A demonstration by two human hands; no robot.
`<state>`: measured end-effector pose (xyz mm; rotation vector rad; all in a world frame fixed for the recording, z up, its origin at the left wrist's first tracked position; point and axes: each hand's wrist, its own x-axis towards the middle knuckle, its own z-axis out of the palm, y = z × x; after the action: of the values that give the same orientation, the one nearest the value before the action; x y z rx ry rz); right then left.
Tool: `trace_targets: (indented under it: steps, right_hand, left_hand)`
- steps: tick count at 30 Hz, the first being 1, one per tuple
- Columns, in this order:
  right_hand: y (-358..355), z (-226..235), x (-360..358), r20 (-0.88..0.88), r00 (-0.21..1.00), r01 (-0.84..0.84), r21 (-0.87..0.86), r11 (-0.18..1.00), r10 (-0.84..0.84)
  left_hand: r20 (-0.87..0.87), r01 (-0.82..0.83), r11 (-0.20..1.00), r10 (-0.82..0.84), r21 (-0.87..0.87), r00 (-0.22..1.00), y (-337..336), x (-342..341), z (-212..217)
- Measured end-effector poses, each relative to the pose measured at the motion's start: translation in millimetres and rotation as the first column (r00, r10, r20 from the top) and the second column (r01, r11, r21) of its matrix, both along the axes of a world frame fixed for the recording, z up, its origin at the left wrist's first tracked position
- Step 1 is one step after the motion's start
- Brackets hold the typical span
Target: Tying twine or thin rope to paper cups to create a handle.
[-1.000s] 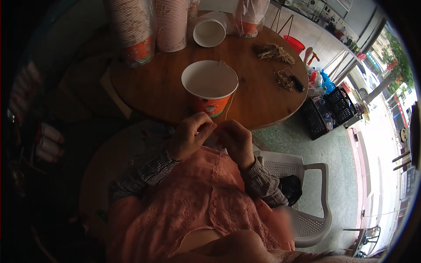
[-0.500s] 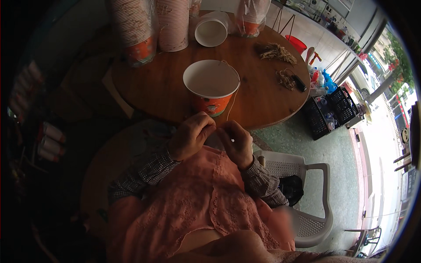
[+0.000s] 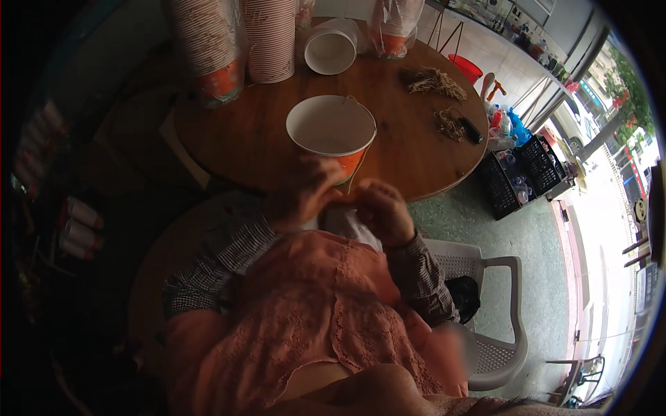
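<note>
A paper bucket [image 3: 331, 128], white inside and orange outside, stands near the front edge of the round wooden table. From its rim a thin string [image 3: 356, 173] hangs down the right side to my hands. My right hand [image 3: 385, 211] is closed, its fingers pinched around the string's lower end. Just left of it, my left hand [image 3: 305, 194] is smeared by motion in front of the bucket's lower wall. Its fingers are too blurred to show whether they grip anything.
Tall stacks of paper buckets [image 3: 269, 41], some in clear plastic, stand at the back. One white tub [image 3: 331, 54] lies tipped. Bundled strings [image 3: 433, 83] and a dark-handled object [image 3: 470, 130] lie at the right. A plastic chair [image 3: 513, 298] and black crate [image 3: 520, 177] are beyond.
My hands have moved apart slightly: the left one has lifted and swung toward the bucket, and the right one has shifted a little right. The bucket stays in place.
</note>
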<state>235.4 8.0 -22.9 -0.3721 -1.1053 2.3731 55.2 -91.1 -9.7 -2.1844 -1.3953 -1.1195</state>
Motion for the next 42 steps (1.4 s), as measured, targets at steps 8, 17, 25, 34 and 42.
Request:
trace_targets:
  steps: [8,17,25,34,42]
  right_hand:
    - [29.7,-7.7,-8.8,-0.114,0.800,0.538,0.573,0.619,-0.589]
    - [2.9,-27.8,-51.6,-0.310,0.743,0.564,0.767,0.306,-0.593]
    - [-1.8,-18.9,-51.3,-0.293,0.736,0.539,0.799,0.266,-0.610]
    - [0.1,-19.7,-50.7,-0.299,0.745,0.528,0.811,0.254,-0.596]
    - [2.6,-18.6,-41.2,-0.156,0.802,0.411,0.844,0.344,-0.576]
  left_hand:
    - [-0.251,-0.254,0.966,0.232,-0.056,0.940,20.1,-57.1,2.0]
    - [0.307,-0.123,0.970,0.185,-0.210,0.934,16.5,-1.0,23.2]
    - [0.323,-0.079,0.965,0.160,-0.249,0.933,14.3,-0.7,25.2]
    - [0.310,-0.069,0.961,0.154,-0.269,0.938,14.2,2.9,24.9]
    - [0.249,-0.054,0.945,0.140,-0.322,0.958,16.7,0.6,20.4]
